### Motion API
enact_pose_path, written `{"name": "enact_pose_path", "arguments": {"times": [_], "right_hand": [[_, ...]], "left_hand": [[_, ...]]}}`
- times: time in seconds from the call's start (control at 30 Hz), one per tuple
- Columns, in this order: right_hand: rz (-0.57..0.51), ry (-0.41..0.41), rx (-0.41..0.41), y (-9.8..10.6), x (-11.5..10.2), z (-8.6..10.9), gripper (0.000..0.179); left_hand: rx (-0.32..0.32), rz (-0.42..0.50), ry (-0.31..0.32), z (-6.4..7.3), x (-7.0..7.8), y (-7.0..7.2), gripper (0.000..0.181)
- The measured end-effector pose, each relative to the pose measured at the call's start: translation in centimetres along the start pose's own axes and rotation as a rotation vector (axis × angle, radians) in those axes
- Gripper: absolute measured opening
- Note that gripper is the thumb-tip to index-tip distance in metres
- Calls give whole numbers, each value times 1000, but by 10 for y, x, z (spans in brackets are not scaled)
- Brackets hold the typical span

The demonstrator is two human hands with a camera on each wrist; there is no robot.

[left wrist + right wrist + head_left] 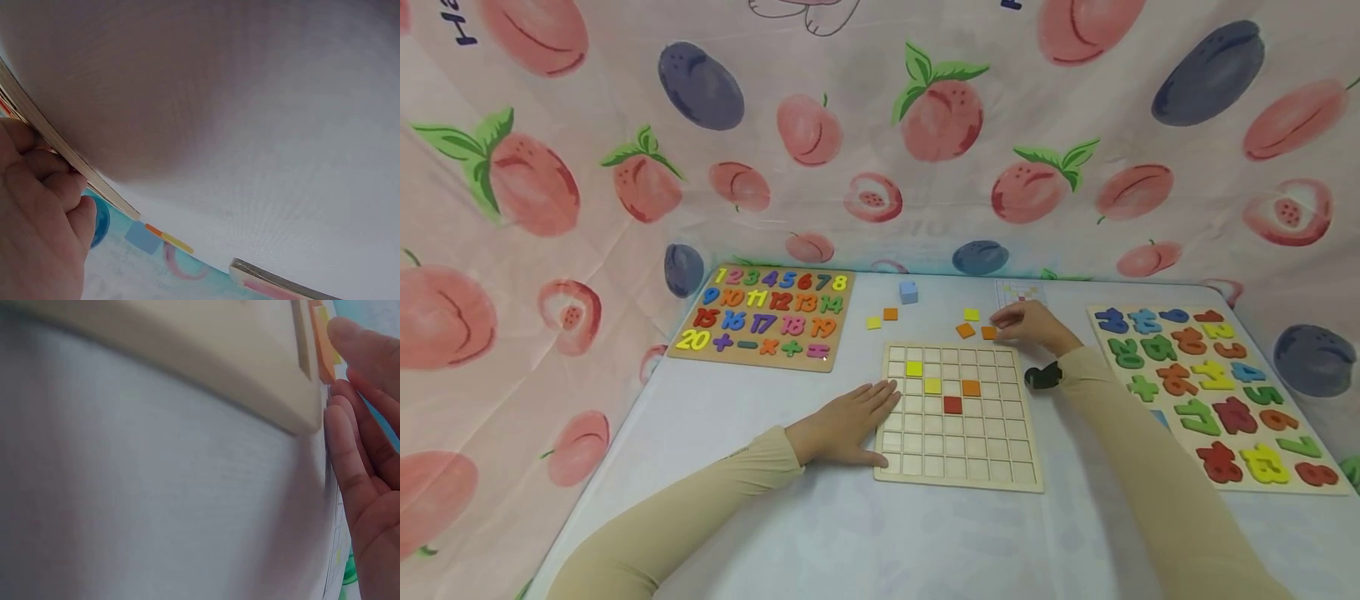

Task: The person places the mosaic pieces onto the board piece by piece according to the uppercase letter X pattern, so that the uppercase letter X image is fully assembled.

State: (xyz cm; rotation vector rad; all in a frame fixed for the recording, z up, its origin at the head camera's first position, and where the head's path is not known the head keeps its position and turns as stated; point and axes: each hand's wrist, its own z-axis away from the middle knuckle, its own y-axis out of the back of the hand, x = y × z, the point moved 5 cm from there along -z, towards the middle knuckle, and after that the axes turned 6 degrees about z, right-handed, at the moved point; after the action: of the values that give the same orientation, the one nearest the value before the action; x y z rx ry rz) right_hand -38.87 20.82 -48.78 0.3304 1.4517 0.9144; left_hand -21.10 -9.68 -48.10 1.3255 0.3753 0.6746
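A wooden grid board [917, 471] lies on the table. In its cells sit two yellow tiles, one upper [913, 368] and one lower [932, 386], plus an orange tile [972, 388] and a red tile [952, 405]. My left hand [848, 423] rests on the board's left edge with its fingers spread; in the left wrist view, fingers [65, 187] touch the board's side. Beyond the far right corner, my right hand [1028, 323] has its fingertips at a loose orange tile [988, 333]. Thumb and fingers are apart in the right wrist view; whether they touch the tile is unclear.
Loose yellow [972, 315] and orange [965, 331] tiles lie near my right hand; another yellow [873, 322] and orange [891, 314] pair lies left, near a blue cube [908, 292]. A printed card [1011, 289] is partly hidden. Number boards flank left [775, 361] and right [1326, 483].
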Motion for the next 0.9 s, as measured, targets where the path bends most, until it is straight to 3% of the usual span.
{"name": "enact_pose_path", "arguments": {"times": [0.43, 0.9], "right_hand": [[116, 2, 5, -7, 2, -4, 32], [180, 31, 1, 1, 3, 6, 30]], "left_hand": [[2, -1, 2, 0, 0, 0, 97], [15, -10, -2, 1, 0, -1, 98]]}}
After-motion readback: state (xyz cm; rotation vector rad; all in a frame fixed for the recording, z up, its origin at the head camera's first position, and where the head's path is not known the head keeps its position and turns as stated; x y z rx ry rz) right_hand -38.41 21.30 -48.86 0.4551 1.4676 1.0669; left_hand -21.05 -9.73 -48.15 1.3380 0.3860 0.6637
